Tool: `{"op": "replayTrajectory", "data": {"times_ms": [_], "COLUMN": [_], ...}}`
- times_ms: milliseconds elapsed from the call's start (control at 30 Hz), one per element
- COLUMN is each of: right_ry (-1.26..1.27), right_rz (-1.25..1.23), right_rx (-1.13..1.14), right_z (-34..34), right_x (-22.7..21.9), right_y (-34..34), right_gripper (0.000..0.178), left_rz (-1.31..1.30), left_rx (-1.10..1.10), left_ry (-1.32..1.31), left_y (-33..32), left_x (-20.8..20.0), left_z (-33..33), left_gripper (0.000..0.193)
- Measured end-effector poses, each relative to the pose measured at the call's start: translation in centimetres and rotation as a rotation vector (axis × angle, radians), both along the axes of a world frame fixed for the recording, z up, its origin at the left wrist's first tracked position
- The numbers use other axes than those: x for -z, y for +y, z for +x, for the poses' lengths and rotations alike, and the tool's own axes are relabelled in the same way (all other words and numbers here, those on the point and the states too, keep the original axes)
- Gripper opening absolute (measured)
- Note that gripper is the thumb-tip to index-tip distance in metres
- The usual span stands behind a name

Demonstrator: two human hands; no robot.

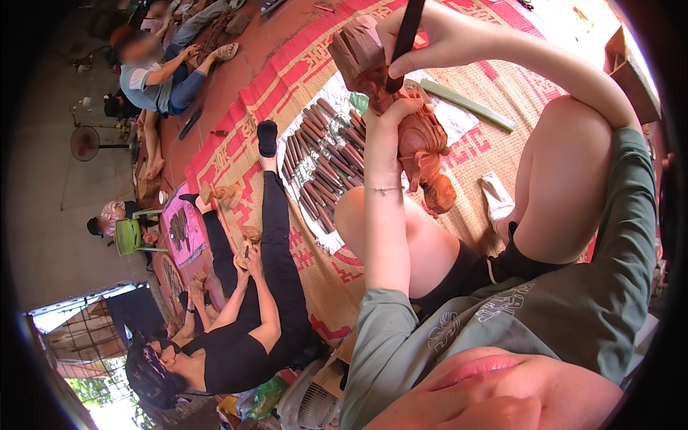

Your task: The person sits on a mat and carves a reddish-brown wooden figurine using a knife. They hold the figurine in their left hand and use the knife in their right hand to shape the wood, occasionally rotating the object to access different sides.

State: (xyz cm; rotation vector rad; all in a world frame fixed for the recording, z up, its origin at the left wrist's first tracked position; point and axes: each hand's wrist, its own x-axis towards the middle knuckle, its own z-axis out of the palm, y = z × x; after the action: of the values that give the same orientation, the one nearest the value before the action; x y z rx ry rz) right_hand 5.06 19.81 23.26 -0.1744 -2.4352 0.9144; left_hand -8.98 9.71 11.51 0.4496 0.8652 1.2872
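Observation:
A reddish-brown wood carving of a figure (423, 143) is held up over my lap. Its blocky base (355, 54) points up and left, its rounded end down toward my knees. My left hand (393, 123), with a thin bracelet at the wrist, is wrapped round the carving's middle. Close to the base, my right hand (423, 44) grips a dark, flat, bar-like tool (408, 32). The tool's lower end meets the carving just above my left hand; its exact kind is unclear. Several wooden-handled carving tools (322, 154) lie on a white cloth beyond my knees.
A red and tan woven mat (315, 269) covers the floor. A long greenish strip (466, 104) lies behind the carving. At left a person in black (236, 358) handles a small wood piece, near another carving (228, 195). Another person (154, 82) sits farther back. A wooden box (631, 75) stands right.

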Motion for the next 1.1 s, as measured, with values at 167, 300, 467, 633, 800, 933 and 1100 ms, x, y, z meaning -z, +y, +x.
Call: {"op": "replayTrajectory", "data": {"times_ms": [167,300,467,633,800,933,1100], "right_ry": [0.130,0.138,0.158,0.101,0.113,0.048,0.174], "right_rz": [0.001,0.020,0.002,-0.136,-0.004,-0.060,-0.015], "right_rx": [0.068,-0.043,-0.130,-0.089,-0.106,-0.104,-0.183], "right_z": [0.1,0.3,0.5,0.6,0.8,0.8,0.9], "right_x": [1.8,1.3,1.6,1.6,1.2,0.9,1.6], "right_y": [1.1,1.7,1.8,1.4,1.3,1.0,1.8], "right_gripper": [0.015,0.011,0.013,0.014,0.014,0.015,0.015], "left_rz": [-0.026,-0.028,-0.004,0.011,-0.074,0.019,-0.073], "left_rx": [0.024,0.056,0.070,0.050,0.092,0.071,0.107], "left_ry": [0.011,-0.024,0.037,-0.015,-0.079,-0.008,-0.149], "left_y": [-0.8,-0.7,-0.7,-1.0,-0.5,-0.6,-0.6], "left_x": [-1.4,-1.3,-1.4,-1.7,-1.0,-0.7,-1.0], "left_z": [0.2,0.4,0.6,0.8,0.9,1.0,1.3], "left_gripper": [0.031,0.029,0.029,0.028,0.030,0.026,0.027]}}
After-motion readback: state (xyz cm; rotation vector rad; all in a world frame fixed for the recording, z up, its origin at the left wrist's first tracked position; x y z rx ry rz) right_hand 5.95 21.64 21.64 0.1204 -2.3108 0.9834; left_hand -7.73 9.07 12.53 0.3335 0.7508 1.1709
